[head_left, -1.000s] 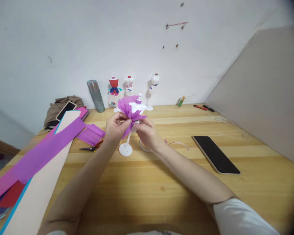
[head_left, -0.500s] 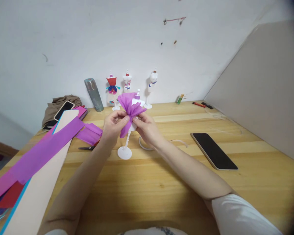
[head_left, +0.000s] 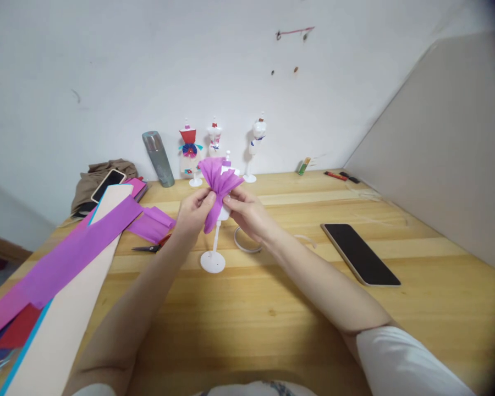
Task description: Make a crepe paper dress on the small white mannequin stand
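Note:
Gathered at its middle, a piece of purple crepe paper (head_left: 219, 179) fans out at the top in front of a small white mannequin (head_left: 213, 262). My left hand (head_left: 196, 209) pinches the gather from the left, thumb and fingers closed on it. From the right, my right hand (head_left: 247, 212) also grips the gathered part, close against the mannequin's body. The paper hides most of the torso; its neck knob, stem and round base show. Beside my left wrist lie scissors (head_left: 146, 249) and another purple crepe paper piece (head_left: 152, 223). A roll of narrow white tape (head_left: 247, 247) is behind my right wrist.
Three more mannequins (head_left: 188, 144) stand along the wall, beside a grey-green flask (head_left: 159, 159). Long purple paper strips (head_left: 78, 253) and a pale board (head_left: 82, 297) cover the left side. A large phone (head_left: 359, 254) lies at right, a smaller phone (head_left: 108, 185) at back left.
The mannequin's base has shifted slightly right and nearer, while its top has tipped a little left. Both hands keep their hold on the crepe paper.

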Available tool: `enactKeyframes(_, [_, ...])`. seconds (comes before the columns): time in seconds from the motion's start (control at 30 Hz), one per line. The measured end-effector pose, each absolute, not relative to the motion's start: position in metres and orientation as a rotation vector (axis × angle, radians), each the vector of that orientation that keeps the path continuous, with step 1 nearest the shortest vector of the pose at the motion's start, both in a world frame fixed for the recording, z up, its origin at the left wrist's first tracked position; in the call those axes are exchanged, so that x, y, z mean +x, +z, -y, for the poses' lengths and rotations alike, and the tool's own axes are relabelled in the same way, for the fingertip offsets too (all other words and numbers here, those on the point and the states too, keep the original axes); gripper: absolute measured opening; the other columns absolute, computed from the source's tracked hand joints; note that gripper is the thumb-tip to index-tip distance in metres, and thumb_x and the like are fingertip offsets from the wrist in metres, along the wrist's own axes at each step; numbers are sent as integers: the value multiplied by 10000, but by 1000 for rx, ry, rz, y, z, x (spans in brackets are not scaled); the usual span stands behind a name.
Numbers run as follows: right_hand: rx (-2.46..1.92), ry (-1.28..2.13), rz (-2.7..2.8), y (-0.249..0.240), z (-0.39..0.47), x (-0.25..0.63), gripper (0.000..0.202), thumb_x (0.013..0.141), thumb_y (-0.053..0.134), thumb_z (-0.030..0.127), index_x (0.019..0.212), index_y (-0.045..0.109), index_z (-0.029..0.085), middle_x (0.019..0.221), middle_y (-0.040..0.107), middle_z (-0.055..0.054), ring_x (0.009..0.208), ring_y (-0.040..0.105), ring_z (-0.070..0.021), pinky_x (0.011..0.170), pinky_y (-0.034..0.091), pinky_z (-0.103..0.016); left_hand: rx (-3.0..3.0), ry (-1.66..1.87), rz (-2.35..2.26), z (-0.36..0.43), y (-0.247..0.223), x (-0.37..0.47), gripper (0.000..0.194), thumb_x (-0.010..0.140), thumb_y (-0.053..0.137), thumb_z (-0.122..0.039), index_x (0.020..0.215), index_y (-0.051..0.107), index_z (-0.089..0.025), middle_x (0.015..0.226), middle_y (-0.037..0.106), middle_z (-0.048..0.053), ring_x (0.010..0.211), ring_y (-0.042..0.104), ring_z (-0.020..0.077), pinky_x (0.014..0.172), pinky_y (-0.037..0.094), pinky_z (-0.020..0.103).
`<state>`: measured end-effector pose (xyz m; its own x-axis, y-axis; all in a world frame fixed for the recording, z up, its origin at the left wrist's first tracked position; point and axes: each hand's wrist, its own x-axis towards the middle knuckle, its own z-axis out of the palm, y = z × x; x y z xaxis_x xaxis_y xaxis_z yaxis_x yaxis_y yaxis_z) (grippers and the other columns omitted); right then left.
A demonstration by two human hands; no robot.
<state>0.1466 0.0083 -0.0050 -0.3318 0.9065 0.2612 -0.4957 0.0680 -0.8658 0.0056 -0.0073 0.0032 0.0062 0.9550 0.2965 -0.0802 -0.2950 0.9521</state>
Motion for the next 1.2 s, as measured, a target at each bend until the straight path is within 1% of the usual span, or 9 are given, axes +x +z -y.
enactKeyframes(0.13, [-491,1528,1198,-5,-7,147,258,704,803,323,933,711,245,1066,748,-30,1089,655,-224,1015,512,-411,1511,1398,-1072,10,5,6,367,809,716,-505,665,566,-202,581,540,-33,562,486,114,541,400,241])
enactKeyframes(0.23, [-486,1541,1215,-5,-7,147,259,721,796,340,947,712,247,1067,745,-34,1113,651,-227,1015,510,-411,1619,1397,-1136,11,4,4,373,834,687,-481,630,531,-211,565,499,-34,563,449,124,541,363,257])
enactKeyframes(0.43, [-479,1548,1246,-2,-2,144,353,709,810,407,1025,727,273,1057,756,-30,1163,635,-254,1017,516,-430,1720,1467,-1218,12,2,7,228,856,654,-391,701,586,-239,594,528,-27,589,456,160,590,343,299])
enactKeyframes(0.6, [-467,1560,1243,1,0,143,431,694,809,422,1093,721,283,1086,755,-32,1209,615,-265,1069,487,-445,1742,1493,-1182,14,2,8,188,867,653,-392,763,628,-237,654,593,-11,638,519,182,631,363,313])
enactKeyframes(0.77, [-473,1565,1220,0,0,144,362,691,810,391,1024,725,278,1070,751,-26,1229,604,-252,1084,479,-431,1827,1434,-1233,15,1,8,179,926,583,-387,862,633,-226,759,650,15,720,588,207,683,414,317])
enactKeyframes(0.87, [-470,1573,1211,-1,-1,144,337,685,819,401,986,727,283,1033,753,-21,1224,604,-262,1054,496,-437,1900,1419,-1228,14,-2,8,172,967,526,-357,941,629,-221,840,681,35,802,629,226,758,461,335])
enactKeyframes(1.0, [-471,1557,1222,-4,0,141,361,698,811,427,1018,723,285,988,749,-29,1203,610,-267,1010,515,-434,1930,1485,-1264,12,-8,9,167,974,535,-356,950,627,-218,864,664,52,844,622,234,804,464,344])
enactKeyframes(1.1, [-470,1528,1225,-8,0,138,375,717,789,446,1041,713,274,953,742,-31,1198,609,-261,1019,504,-424,1900,1533,-1274,12,-11,11,176,954,586,-392,923,625,-223,864,632,54,835,597,237,813,443,347])
enactKeyframes(1.2, [-474,1517,1214,-11,-1,136,396,720,770,442,1073,703,277,964,738,-24,1173,618,-261,1005,504,-419,1913,1542,-1273,12,-11,11,194,955,584,-404,891,617,-224,856,617,53,822,575,237,812,430,354])
